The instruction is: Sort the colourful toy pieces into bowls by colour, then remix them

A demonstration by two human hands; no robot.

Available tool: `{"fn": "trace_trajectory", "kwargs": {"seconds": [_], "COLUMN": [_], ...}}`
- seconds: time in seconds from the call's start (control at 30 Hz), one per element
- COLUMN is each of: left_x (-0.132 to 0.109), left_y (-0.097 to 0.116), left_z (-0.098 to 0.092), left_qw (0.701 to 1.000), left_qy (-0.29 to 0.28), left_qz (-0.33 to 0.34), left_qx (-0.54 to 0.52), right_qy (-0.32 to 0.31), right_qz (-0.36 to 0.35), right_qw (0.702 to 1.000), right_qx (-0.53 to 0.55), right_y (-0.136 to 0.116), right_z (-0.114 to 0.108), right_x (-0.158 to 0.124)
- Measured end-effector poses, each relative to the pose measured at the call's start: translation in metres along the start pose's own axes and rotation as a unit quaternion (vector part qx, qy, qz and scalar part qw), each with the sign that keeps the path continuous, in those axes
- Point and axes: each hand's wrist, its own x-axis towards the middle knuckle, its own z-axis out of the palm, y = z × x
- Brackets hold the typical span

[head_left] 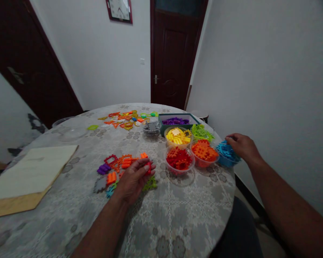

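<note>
My left hand (133, 179) is closed on a small red plastic building piece (148, 167), held between thumb and fingers above the table. Beneath and beside it lie loose interlocking pieces, among them a purple piece (103, 168), an orange piece (111, 178), a grey piece (99, 185) and a green piece (150, 183). My right hand (242, 145) is over a clear bowl (228, 163) of blue building pieces (224, 150). Its fingers are bent together at the blue pieces, and what is between the fingertips is hidden.
Near the right hand stand clear bowls of red pieces (179, 159), orange pieces (204, 150), yellow pieces (178, 136), green pieces (201, 132) and grey pieces (151, 126). Behind them is a box (165, 128) with purple pieces. More mixed pieces (126, 120) lie farther back; a paper pad (29, 170) lies left.
</note>
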Motion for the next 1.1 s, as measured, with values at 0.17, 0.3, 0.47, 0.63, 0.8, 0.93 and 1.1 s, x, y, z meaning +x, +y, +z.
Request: {"fn": "trace_trajectory", "kwargs": {"seconds": [0.17,0.3,0.47,0.63,0.8,0.93,1.1], "left_x": [0.001,0.002,-0.003,-0.01,-0.01,-0.011,-0.011], "left_y": [-0.003,-0.006,-0.006,-0.004,-0.006,-0.003,0.008], "left_z": [-0.001,-0.004,-0.002,0.0,0.0,0.002,0.001], "left_qw": [0.999,0.999,0.999,0.993,0.989,0.991,0.994], "left_qy": [0.001,-0.011,-0.046,-0.115,-0.142,-0.121,-0.006], "left_qz": [0.002,0.009,0.017,0.015,0.015,0.012,0.106], "left_qx": [-0.034,-0.034,-0.011,0.03,0.043,0.051,0.037], "right_qy": [0.014,0.041,-0.093,-0.173,-0.2,-0.154,-0.045], "right_qz": [-0.022,-0.084,-0.297,-0.447,-0.434,-0.419,-0.371], "right_qw": [0.998,0.995,0.944,0.868,0.866,0.88,0.923], "right_qx": [-0.062,-0.02,0.111,0.13,0.148,0.161,0.09], "right_y": [-0.007,-0.048,-0.138,-0.206,-0.225,-0.208,-0.165], "right_z": [0.005,0.004,0.02,0.05,0.07,0.066,0.063], "right_x": [-0.009,-0.049,-0.131,-0.186,-0.196,-0.178,-0.143]}}
